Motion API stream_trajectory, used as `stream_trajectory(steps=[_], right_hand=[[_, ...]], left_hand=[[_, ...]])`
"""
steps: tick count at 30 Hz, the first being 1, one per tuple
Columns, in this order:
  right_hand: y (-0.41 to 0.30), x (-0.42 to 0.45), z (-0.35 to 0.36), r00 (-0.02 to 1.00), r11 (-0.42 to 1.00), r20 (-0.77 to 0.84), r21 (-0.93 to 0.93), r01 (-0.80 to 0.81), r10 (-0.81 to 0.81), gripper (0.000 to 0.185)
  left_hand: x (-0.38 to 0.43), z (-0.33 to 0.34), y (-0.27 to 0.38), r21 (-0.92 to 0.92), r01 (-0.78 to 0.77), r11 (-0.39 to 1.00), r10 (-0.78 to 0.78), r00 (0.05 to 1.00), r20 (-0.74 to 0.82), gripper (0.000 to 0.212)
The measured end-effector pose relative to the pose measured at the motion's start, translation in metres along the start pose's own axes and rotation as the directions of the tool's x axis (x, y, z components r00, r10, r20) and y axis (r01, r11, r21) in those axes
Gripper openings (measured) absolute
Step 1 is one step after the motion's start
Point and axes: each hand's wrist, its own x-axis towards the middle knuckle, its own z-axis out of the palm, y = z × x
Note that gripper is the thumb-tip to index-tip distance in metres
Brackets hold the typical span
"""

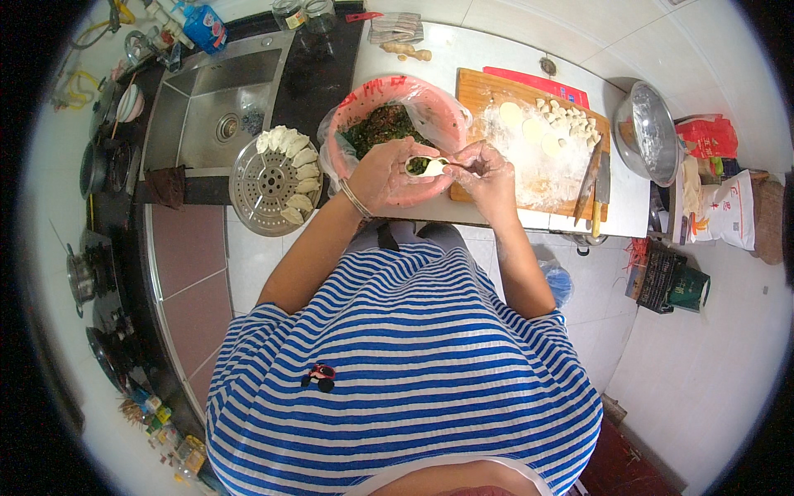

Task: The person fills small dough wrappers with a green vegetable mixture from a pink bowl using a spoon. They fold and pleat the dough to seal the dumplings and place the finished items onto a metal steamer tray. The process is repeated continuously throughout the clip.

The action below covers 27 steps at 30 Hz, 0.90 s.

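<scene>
My left hand (386, 170) holds a round dough wrapper (433, 168) with green filling on it, above the near side of a pink basin (347, 111). The basin is lined with clear plastic and holds chopped green filling (386, 130). My floury right hand (486, 177) grips a thin utensil, whose tip is at the wrapper. To the left, a round perforated metal steamer plate (253, 186) bears several folded dumplings (304, 172) along its right side. On the floured wooden cutting board (533, 173) lie flat wrappers (532, 130) and several small dough pieces (567, 121).
A cleaver (601, 186) and another long tool (587, 186) lie at the board's right edge. Beyond them stands a metal bowl (646, 133). A steel sink (214, 111) is at the left. Ginger (406, 51), a folded cloth (396, 28) and glass jars (319, 15) are at the back.
</scene>
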Motion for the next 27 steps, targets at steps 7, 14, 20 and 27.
stream_trajectory(steps=[7, 14, 20, 27], right_hand=[[-0.022, -0.005, -0.003, 0.988, 0.950, 0.026, -0.272, 0.156, -0.155, 0.013], [-0.025, -0.005, -0.002, 0.959, 0.889, 0.086, -0.360, 0.282, -0.269, 0.014], [-0.027, -0.004, -0.003, 0.947, 0.857, 0.127, -0.404, 0.321, -0.295, 0.010], [-0.030, -0.009, -0.002, 0.992, 0.927, 0.045, -0.352, 0.127, -0.119, 0.011]], left_hand=[[-0.002, 0.001, 0.001, 0.025, 0.023, 0.999, -0.023, 1.000, 0.017, 0.030], [-0.002, 0.002, -0.001, 0.023, 0.024, 0.999, -0.023, 0.999, -0.037, 0.024], [0.000, 0.002, -0.004, 0.096, 0.010, 0.995, -0.013, 0.999, 0.032, 0.025], [-0.001, 0.005, -0.005, 0.075, 0.018, 0.997, -0.021, 0.999, 0.048, 0.034]])
